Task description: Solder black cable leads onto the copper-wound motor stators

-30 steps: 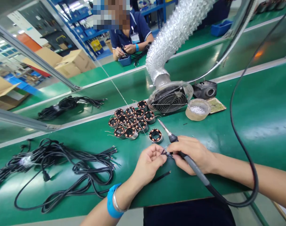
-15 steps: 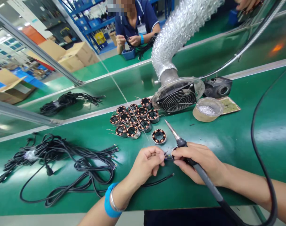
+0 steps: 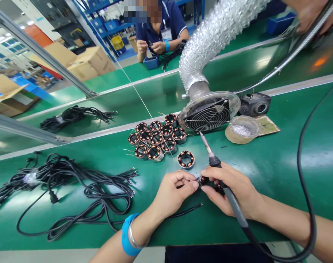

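Partly hidden stator [image 3: 203,180], between right fingers [image 3: 213,170]

One soldering iron [image 3: 230,197], one foil duct [image 3: 214,44]

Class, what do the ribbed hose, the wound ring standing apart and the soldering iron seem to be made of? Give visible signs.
Ribbed hose: probably aluminium foil, bright silver and crinkled.
Wound ring: apparently copper coils, glossy orange-brown, with a greyish metal rim.
Soldering iron: silvery front, likely metal; matt grey handle, plastic or rubber, uncertain.
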Tool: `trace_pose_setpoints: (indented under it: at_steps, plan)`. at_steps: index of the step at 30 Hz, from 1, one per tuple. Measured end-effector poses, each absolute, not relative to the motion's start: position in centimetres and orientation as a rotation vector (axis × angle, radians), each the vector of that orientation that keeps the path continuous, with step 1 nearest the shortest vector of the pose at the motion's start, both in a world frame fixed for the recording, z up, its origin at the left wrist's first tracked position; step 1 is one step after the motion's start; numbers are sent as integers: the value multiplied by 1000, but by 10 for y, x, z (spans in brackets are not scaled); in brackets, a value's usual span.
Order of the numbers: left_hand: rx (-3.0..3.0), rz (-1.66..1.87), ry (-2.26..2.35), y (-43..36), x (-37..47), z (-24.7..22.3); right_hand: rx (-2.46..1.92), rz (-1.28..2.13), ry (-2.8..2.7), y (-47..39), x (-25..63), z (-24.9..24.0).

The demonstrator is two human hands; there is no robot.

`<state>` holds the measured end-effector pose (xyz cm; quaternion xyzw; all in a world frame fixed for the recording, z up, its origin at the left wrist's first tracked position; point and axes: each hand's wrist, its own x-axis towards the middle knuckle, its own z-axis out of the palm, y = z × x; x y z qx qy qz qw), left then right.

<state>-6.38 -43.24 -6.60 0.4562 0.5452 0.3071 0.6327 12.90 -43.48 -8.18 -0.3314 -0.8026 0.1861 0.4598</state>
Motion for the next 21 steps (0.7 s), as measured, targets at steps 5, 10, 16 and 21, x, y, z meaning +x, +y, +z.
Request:
trace_pose_setpoints:
  at_steps: [5,10,16,21]
  plan:
    - [1072,659,1215,-432,-68,-68,-809,518,-2010,-431,130,-80]
    - [1292,677,1250,-434,-68,-67,-777,631,-2043,-426,128,-79]
    - [1668,705,1372,-459,-62,-65,-853,478,-2006,-438,119,-81]
    - [1734,624,1142,-471,-66,-50,-903,346,-1975,-442,119,-82]
